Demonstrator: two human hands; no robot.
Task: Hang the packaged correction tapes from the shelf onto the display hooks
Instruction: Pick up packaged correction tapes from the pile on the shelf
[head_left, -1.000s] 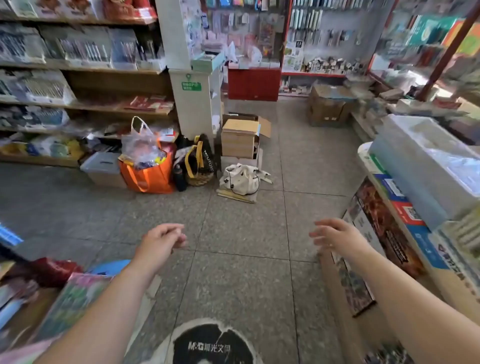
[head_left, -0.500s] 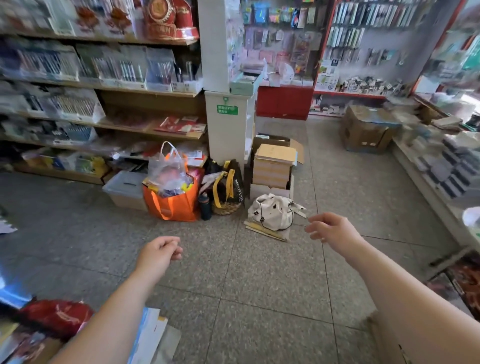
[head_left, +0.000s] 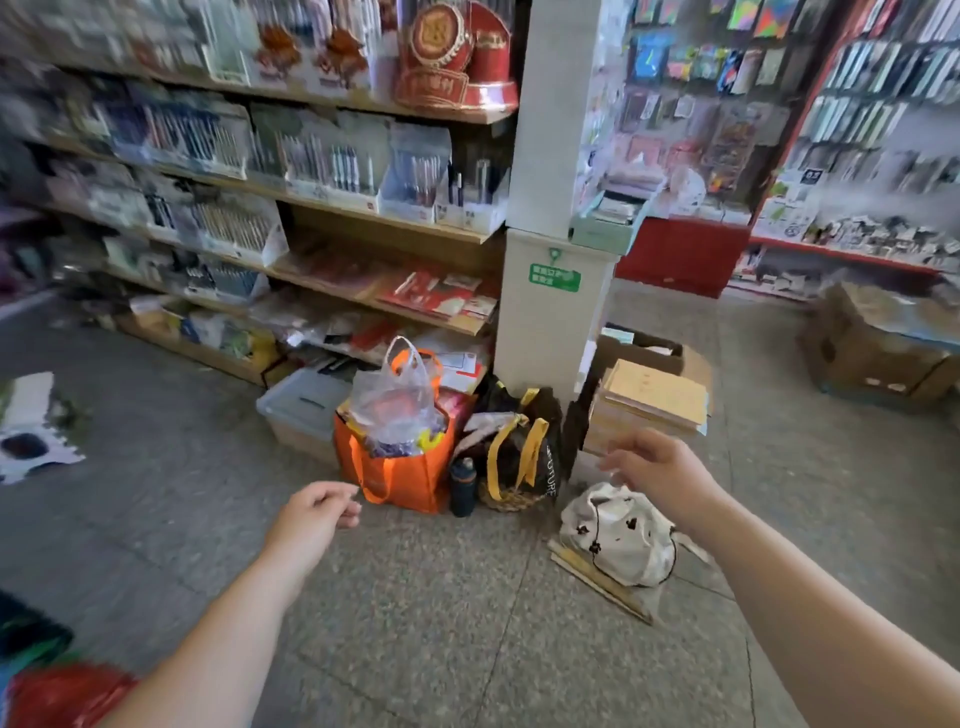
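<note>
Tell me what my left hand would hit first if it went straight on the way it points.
Probably the orange tote bag; the left hand points toward it with nothing visible between, though depth is unclear.

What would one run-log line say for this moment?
left hand: empty | right hand: empty | stage: nothing picked up yet | ahead: orange bag on floor by shelves

Bright, even light, washed out at the upper right. Motion blur smears the shelves (head_left: 171, 135) at the upper left and the right hand (head_left: 660, 470). The frame's edges bow outward. Shadows are faint.
</note>
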